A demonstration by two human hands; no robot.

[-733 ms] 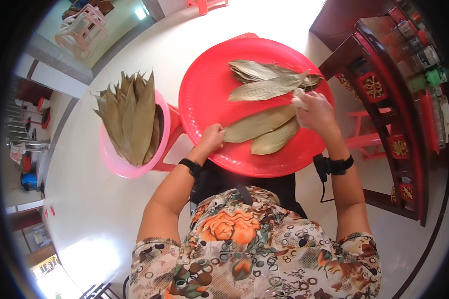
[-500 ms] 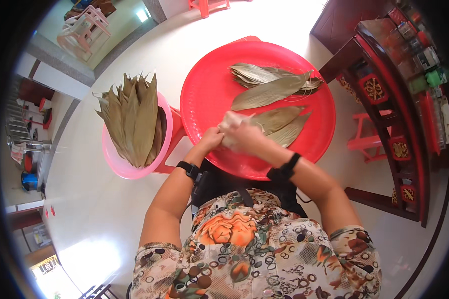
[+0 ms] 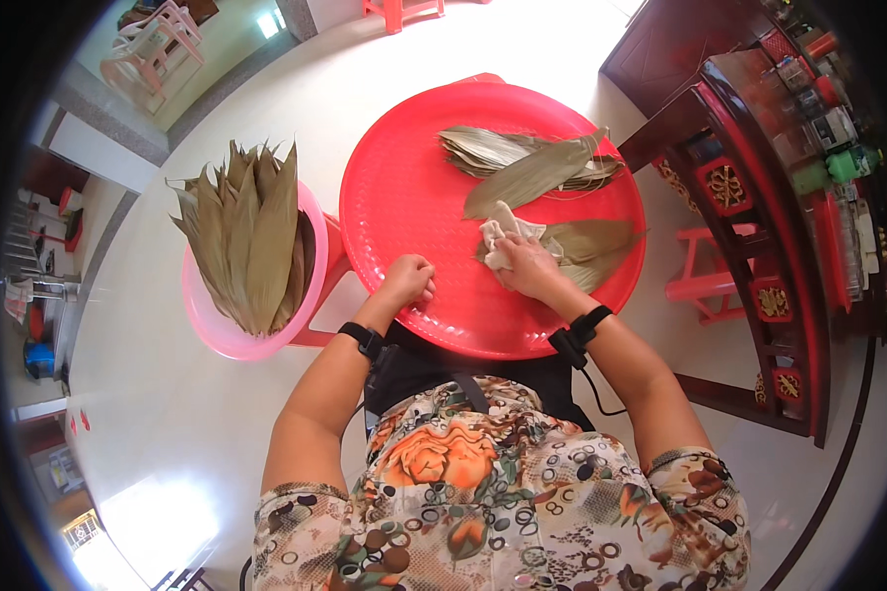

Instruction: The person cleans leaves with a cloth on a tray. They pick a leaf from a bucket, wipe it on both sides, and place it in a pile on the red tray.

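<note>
My right hand (image 3: 527, 266) grips a crumpled whitish cloth (image 3: 504, 221) and presses it onto broad olive-green leaves (image 3: 596, 246) lying on a large round red tray (image 3: 389, 177). Part of the leaves is hidden beneath the hand and cloth. Curled into a loose fist, my left hand (image 3: 409, 280) rests over the tray's near left edge, with nothing visible in it. Farther back on the tray lies a stack of long dried leaves (image 3: 483, 150), with a single wide leaf (image 3: 532, 179) slanting across it.
To the left, a pink basin (image 3: 202, 320) holds a thick upright bunch of leaves (image 3: 251, 236). A red stool (image 3: 330, 281) shows beside it. Dark carved wooden furniture (image 3: 759, 236) stands on the right, with another red stool (image 3: 705, 281) by it.
My hands have come apart. The right one moved right with the cloth onto the leaves, while the left drew back slightly toward the tray's near left edge.
</note>
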